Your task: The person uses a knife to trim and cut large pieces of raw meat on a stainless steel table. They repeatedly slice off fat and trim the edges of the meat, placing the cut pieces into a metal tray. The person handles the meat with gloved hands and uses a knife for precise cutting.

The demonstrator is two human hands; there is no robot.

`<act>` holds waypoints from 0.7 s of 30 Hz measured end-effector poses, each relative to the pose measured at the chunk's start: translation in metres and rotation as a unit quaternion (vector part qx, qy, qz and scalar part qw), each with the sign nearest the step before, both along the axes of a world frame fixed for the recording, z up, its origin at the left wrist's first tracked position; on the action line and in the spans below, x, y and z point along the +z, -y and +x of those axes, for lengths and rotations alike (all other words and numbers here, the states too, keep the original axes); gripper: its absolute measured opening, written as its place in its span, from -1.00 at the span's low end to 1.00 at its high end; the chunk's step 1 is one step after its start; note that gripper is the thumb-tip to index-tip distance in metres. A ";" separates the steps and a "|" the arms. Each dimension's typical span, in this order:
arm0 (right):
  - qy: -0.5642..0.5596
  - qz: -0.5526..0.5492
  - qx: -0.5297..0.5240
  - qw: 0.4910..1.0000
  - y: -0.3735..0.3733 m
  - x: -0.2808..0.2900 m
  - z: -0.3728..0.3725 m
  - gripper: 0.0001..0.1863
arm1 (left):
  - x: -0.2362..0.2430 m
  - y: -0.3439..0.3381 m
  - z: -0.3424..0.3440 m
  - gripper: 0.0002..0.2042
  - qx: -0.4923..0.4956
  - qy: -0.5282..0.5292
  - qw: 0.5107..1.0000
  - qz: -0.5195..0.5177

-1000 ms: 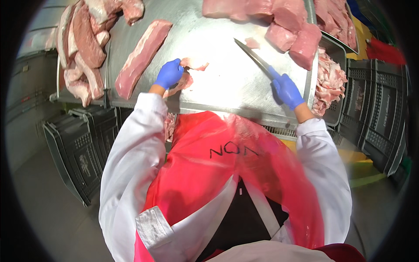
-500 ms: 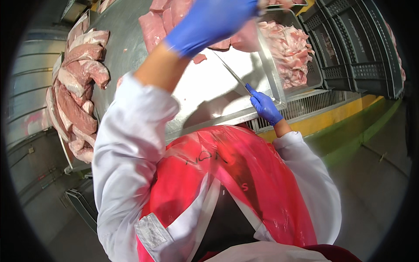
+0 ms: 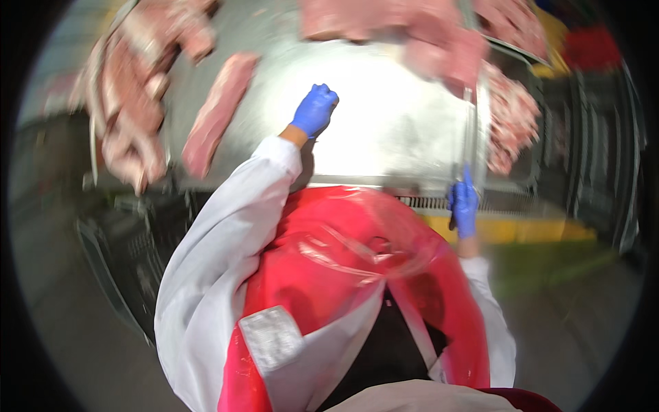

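My left hand (image 3: 316, 110), in a blue glove, is held above the white cutting board (image 3: 384, 130) with its fingers curled closed; nothing shows in them. At the board's right edge my right hand (image 3: 465, 206), also gloved in blue, grips a knife (image 3: 467, 134). Its thin blade points away from me and is blurred. Pale pink slabs of meat (image 3: 377, 19) lie along the far side of the board. Left of my left hand rests one long strip of meat (image 3: 220, 115) on the metal table.
Long meat pieces (image 3: 134, 89) are heaped at the far left. On the right, a tray holds pale trimmings (image 3: 510, 120), with dark crates (image 3: 583, 130) beyond it. A metal grate (image 3: 504, 202) and a yellow ledge (image 3: 522, 230) run below the table's right edge.
My left hand has come back from the far meat toward me and to the left. My right hand has moved right and nearer, still with the knife. The view has shifted.
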State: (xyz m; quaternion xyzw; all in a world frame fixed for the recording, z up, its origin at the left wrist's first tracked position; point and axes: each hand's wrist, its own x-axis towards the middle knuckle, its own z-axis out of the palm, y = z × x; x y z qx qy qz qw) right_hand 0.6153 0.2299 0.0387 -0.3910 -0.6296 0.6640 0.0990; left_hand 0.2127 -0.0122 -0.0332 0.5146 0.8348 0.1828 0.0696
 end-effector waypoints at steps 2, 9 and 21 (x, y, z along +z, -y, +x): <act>0.017 -0.025 0.009 0.999 0.003 -0.011 -0.032 -0.38 | 0.016 0.061 -0.004 -0.92 0.088 0.021 0.996 0.018; -0.025 0.010 0.266 0.963 0.066 -0.011 -0.217 -0.68 | 0.051 0.344 0.052 -0.84 0.331 -0.027 0.938 0.098; -0.015 0.201 0.370 0.907 0.208 -0.048 -0.572 -0.12 | 0.049 0.536 0.139 -0.51 0.511 0.070 0.812 -0.272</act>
